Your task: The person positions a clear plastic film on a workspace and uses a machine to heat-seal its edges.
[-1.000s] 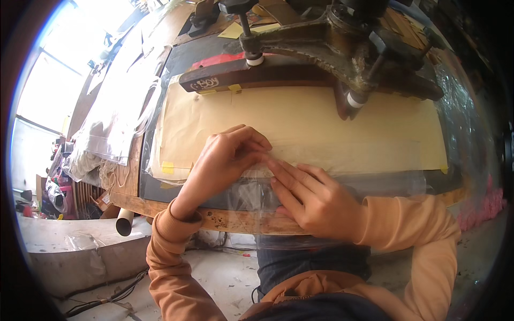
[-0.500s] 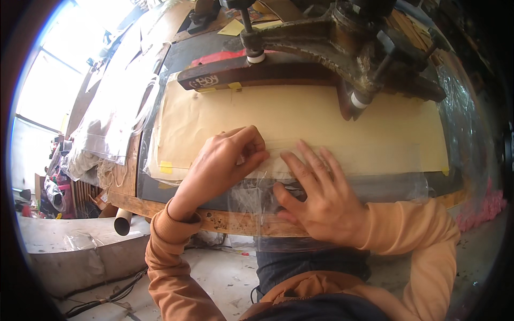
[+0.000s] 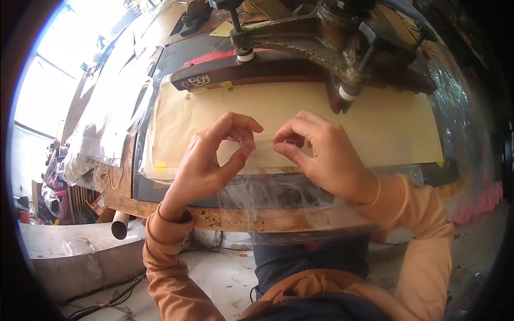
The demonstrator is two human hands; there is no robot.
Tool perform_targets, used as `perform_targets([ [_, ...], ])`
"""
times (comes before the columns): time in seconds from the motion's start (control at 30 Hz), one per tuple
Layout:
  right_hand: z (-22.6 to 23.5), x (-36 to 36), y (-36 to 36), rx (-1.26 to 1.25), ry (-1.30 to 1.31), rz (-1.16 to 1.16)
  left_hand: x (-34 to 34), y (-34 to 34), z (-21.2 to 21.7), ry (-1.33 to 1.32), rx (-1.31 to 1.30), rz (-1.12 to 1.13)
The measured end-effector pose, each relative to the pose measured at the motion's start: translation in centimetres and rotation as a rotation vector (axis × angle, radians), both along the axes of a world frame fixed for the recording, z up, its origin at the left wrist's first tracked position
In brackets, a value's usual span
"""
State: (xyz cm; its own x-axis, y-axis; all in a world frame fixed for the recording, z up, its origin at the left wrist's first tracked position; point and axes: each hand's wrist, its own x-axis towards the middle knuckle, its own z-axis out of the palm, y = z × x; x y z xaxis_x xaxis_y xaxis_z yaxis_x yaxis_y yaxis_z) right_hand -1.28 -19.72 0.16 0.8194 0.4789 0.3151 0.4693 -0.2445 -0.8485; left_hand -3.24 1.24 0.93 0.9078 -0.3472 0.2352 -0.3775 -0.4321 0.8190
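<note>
A thin clear plastic sheet (image 3: 284, 200) hangs over the table's near edge. My left hand (image 3: 206, 155) pinches its upper edge between thumb and fingers. Just to the right, my right hand (image 3: 334, 155) pinches the same edge, and a short stretch of film spans the small gap between the two hands. Beneath them lies a wide tan paper sheet (image 3: 385, 117) with bits of yellow tape (image 3: 160, 167) at its corners. Along the paper's far side rests a long dark bar (image 3: 278, 76).
Over the bar stands a heavy metal machine arm (image 3: 292, 40) with white-tipped bolts. A wooden table edge (image 3: 155, 207) runs in front of me. More clear plastic (image 3: 460, 101) lies at the right, and a cardboard tube (image 3: 120, 224) sticks out below at the left.
My right hand has gone from spread flat on the plastic to pinching its edge. My left hand has come down slightly, still pinching. The whole view has shifted a little.
</note>
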Motion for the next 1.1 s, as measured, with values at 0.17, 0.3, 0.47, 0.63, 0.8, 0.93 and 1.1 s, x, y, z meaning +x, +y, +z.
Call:
perform_targets([
  [0.17, -0.1, 0.3, -0.2, 0.031, 0.109, 0.006, 0.2, -0.1, -0.3, 0.029, 0.031, -0.018],
  [0.3, 0.2, 0.2, -0.3, 0.02, 0.068, 0.008, 0.0, -0.5, -0.2, -0.014, -0.109, 0.048],
  [0.47, 0.0, 0.1, -0.2, 0.004, 0.01, 0.033, 0.0, -0.1, -0.3, -0.013, -0.062, 0.032],
  [0.63, 0.1, 0.2, -1.0, -0.095, -0.173, 0.017, 0.2, -0.2, 0.2, 0.03, 0.067, 0.072],
  [0.8, 1.2, -1.0, -2.5, -0.247, -0.421, -0.038, 1.0, 0.2, -0.4, 0.122, 0.092, 0.069],
  [0.93, 3.7, -2.6, -7.5, -0.335, -0.436, -0.292, 1.1, 1.2, -0.4, 0.099, 0.162, 0.071],
  [1.1, 1.7, -4.5, -18.8, -0.04, 0.116, -0.591, 1.5, 0.5, -0.9, 0.096, 0.063, 0.088],
])
